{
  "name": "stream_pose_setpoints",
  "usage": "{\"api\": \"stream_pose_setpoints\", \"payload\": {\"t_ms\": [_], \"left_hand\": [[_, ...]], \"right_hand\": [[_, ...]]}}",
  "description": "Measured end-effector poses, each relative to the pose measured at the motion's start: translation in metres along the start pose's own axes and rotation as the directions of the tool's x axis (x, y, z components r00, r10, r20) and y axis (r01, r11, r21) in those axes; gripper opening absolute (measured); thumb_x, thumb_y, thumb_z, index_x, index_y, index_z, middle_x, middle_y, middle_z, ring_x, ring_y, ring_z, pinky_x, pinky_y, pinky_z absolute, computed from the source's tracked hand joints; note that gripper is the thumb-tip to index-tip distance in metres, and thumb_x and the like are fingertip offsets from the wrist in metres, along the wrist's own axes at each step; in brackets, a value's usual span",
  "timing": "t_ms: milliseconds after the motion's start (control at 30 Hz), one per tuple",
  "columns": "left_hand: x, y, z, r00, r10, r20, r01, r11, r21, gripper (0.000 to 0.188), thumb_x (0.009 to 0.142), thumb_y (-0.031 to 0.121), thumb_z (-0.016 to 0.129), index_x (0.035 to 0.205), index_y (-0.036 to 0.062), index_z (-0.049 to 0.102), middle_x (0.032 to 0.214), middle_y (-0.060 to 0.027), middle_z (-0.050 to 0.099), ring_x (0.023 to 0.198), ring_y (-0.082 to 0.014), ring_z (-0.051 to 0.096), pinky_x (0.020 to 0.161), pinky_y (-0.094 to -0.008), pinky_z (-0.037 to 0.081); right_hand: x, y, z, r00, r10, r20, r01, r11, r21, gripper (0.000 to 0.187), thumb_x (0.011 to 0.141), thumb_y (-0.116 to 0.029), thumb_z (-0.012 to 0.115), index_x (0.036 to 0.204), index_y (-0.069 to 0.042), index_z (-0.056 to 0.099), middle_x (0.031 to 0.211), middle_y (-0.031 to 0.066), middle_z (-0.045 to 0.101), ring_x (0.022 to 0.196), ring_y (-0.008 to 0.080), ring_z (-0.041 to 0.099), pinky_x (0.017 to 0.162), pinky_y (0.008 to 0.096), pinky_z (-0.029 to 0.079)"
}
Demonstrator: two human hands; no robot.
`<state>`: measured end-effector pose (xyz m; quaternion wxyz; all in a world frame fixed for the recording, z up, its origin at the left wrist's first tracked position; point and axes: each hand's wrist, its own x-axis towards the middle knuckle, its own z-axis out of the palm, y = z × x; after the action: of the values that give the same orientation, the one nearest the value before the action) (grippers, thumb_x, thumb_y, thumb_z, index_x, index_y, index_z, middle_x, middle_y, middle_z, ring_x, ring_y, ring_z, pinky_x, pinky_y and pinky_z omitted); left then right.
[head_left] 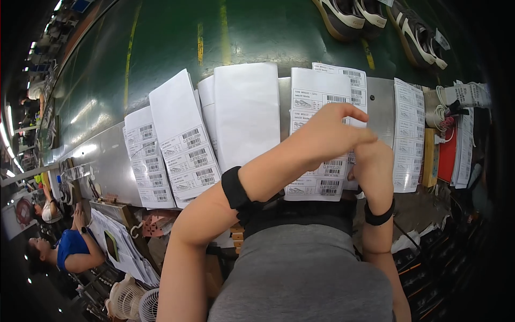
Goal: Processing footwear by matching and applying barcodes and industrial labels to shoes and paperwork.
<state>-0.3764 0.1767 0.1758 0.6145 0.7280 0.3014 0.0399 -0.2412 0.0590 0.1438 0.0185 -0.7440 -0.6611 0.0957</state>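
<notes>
My left hand (335,129) reaches across above a stack of printed label sheets (314,99) with barcodes and small shoe drawings. Its finger and thumb are curved and apart, with nothing visible between them. Right beside its fingertips is my right hand (371,158), bent at the wrist over the sheets' right edge. The hands overlap here, and I cannot tell whether they touch. The right fingers are mostly hidden and somewhat blurred. A black band (236,188) circles my left forearm, and another black band (380,213) my right wrist.
Blank-backed paper (247,112) and further label sheets (188,150) lie leftward on the metal ledge (112,153). Another label strip (409,134) lies to the right, near cables (445,115). Shoes (343,19) stand on the green surface (166,37). A person in blue (75,249) is at left.
</notes>
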Motion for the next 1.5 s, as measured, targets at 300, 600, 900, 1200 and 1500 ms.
{"api": "stream_pose_setpoints", "payload": {"t_ms": [300, 600, 900, 1200, 1500], "left_hand": [[-0.038, -0.006, -0.015, 0.935, -0.339, -0.109, 0.088, 0.516, -0.852, 0.028, 0.088, 0.017, 0.064, 0.114, 0.0064, 0.060, 0.119, -0.0044, 0.055, 0.112, -0.0165, 0.050, 0.093, -0.0333, 0.040], [-0.076, -0.015, -0.002, 0.944, -0.317, -0.095, 0.170, 0.709, -0.685, 0.068, 0.087, 0.000, 0.061, 0.143, 0.0010, 0.023, 0.142, -0.0222, 0.034, 0.134, -0.0284, 0.038, 0.108, -0.0392, 0.038], [-0.076, -0.019, -0.004, 0.929, -0.352, -0.118, 0.255, 0.836, -0.486, 0.075, 0.086, 0.005, 0.065, 0.145, 0.0000, 0.018, 0.139, -0.0234, 0.036, 0.129, -0.0284, 0.041, 0.100, -0.0405, 0.045], [-0.063, 0.003, -0.018, 0.872, -0.488, -0.043, 0.145, 0.340, -0.929, 0.061, 0.088, 0.017, 0.059, 0.143, 0.0040, 0.037, 0.132, -0.0138, 0.054, 0.125, -0.0236, 0.050, 0.101, -0.0434, 0.040], [-0.022, 0.019, -0.006, 0.946, -0.301, 0.124, 0.218, 0.303, -0.928, 0.042, 0.094, 0.014, 0.055, 0.131, -0.0039, 0.048, 0.127, -0.0155, 0.058, 0.114, -0.0210, 0.059, 0.097, -0.0337, 0.048]], "right_hand": [[-0.009, 0.006, -0.017, 0.965, 0.208, 0.157, -0.217, 0.975, 0.045, 0.030, 0.075, -0.020, 0.076, 0.089, 0.003, 0.063, 0.074, 0.0195, 0.065, 0.071, 0.0365, 0.064, 0.063, 0.0425, 0.050], [-0.020, 0.018, 0.001, 0.973, 0.225, -0.049, -0.169, 0.842, 0.512, 0.034, 0.087, -0.018, 0.068, 0.115, 0.001, 0.065, 0.094, 0.0140, 0.059, 0.073, 0.0248, 0.060, 0.066, 0.0334, 0.049], [-0.013, 0.004, 0.008, 0.937, 0.118, 0.330, -0.341, 0.088, 0.936, 0.037, 0.089, -0.009, 0.067, 0.119, 0.006, 0.052, 0.110, 0.0163, 0.064, 0.095, 0.0156, 0.064, 0.076, 0.0284, 0.053], [-0.005, 0.024, -0.012, 0.959, 0.112, 0.262, -0.207, -0.354, 0.912, 0.035, 0.095, -0.007, 0.059, 0.126, 0.006, 0.051, 0.115, 0.0139, 0.064, 0.099, 0.0156, 0.065, 0.083, 0.0276, 0.055], [-0.005, 0.029, -0.014, 0.943, 0.188, 0.275, -0.143, -0.518, 0.844, 0.036, 0.095, -0.009, 0.057, 0.125, 0.009, 0.050, 0.113, 0.0179, 0.066, 0.095, 0.0179, 0.068, 0.080, 0.0273, 0.057]]}}
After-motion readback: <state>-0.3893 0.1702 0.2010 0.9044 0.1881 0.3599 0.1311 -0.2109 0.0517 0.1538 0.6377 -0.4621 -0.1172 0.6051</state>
